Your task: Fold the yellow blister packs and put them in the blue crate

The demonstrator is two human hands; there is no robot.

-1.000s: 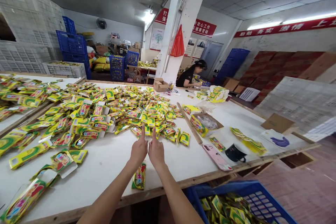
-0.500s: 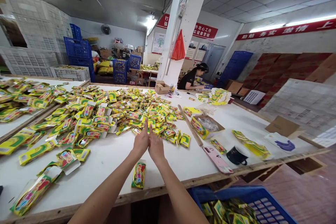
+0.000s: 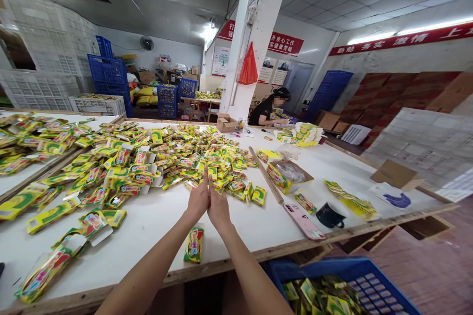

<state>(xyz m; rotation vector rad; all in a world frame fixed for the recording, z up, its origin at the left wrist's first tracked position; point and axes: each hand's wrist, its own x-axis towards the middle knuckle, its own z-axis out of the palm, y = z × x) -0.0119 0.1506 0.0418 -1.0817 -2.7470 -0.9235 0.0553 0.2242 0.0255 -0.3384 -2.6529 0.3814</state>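
Note:
My left hand (image 3: pixel 198 200) and my right hand (image 3: pixel 219 204) meet palm to palm above the table, fingers stretched straight forward. No object shows between them. Just beyond the fingertips lies a large heap of small yellow-green printed boxes (image 3: pixel 192 152). One single box (image 3: pixel 194 244) lies on the white tabletop (image 3: pixel 148 241) between my forearms, close to the front edge. Left of my arms are some larger-looking boxes, among them an open-flapped box (image 3: pixel 50 268) near the corner.
To the right are a wooden strip (image 3: pixel 266 174), an open carton (image 3: pixel 290 177), a pink phone (image 3: pixel 305 221), a dark mug (image 3: pixel 330 215) and flat yellow packaging (image 3: pixel 351 199). A blue crate (image 3: pixel 377 280) with packets stands below the edge. Another person (image 3: pixel 271 108) sits behind the pillar (image 3: pixel 246 49).
The view has shifted very slightly. My hands stay pressed together in the same place, and the boxes have not moved.

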